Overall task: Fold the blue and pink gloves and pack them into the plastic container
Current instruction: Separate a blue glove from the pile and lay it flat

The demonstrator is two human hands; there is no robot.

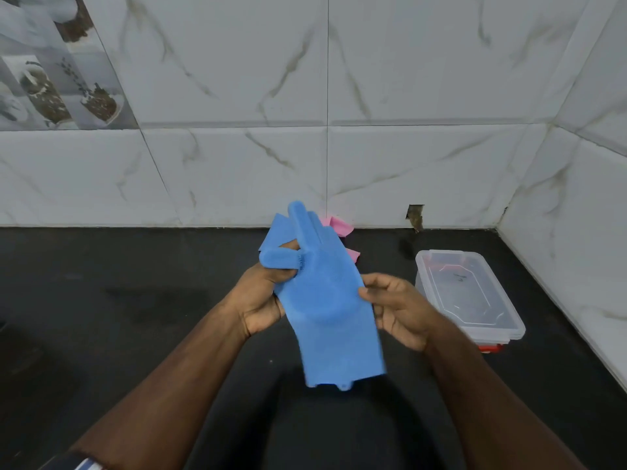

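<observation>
I hold a blue bristled silicone glove (325,300) up over the black counter, fingers pointing away from me and cuff hanging toward me. My left hand (261,296) grips its left side near the thumb, which sticks out sideways. My right hand (397,307) pinches its right edge at the palm. Behind it another blue glove (276,232) lies on the counter, mostly hidden. Pink gloves (339,225) peek out behind, by the wall. The clear plastic container (471,296), lid on, sits to the right.
The black counter (118,317) runs to a white marble-tiled wall at the back and on the right. A small broken hole in the tile (415,217) is at the wall's base. A red clip (490,347) shows at the container's near end.
</observation>
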